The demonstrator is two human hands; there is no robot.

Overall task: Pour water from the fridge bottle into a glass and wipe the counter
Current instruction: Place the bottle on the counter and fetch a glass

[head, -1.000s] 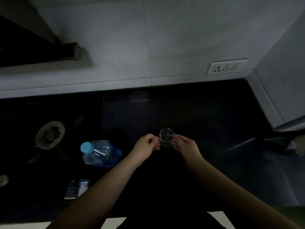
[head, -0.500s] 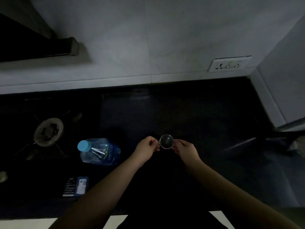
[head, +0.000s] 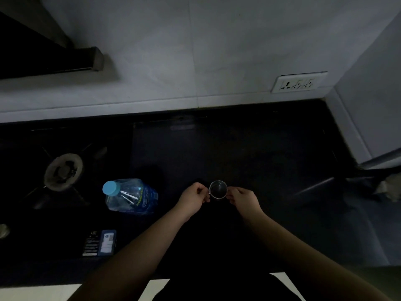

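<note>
- Head view: dim kitchen, dark counter (head: pixel 249 153) running along a pale tiled wall; wall socket (head: pixel 298 82) at upper right, stove burner (head: pixel 63 171) at far left.
- Glass (head: pixel 218 189) stands upright on the counter at centre, mouth up, seen from above. Looks empty, though the light is too poor to be sure.
- Left hand (head: pixel 192 198) has curled fingers pinching the glass's left side; right hand (head: pixel 243 197) pinches the right side. Probably a two-sided hold to steady or centre it before pouring.
- Bottle (head: pixel 131 196) stands just left of the hands, apart from them, blue cap still on. Within easy reach of the left hand, so likely staged for the pour.
- Small dark packet (head: pixel 99 243) lies near the counter's front edge, below the bottle.
- No cloth identifiable; a pale shape at far right is too blurred to name.
- Judgement: pouring not begun; uncapping comes next.
</note>
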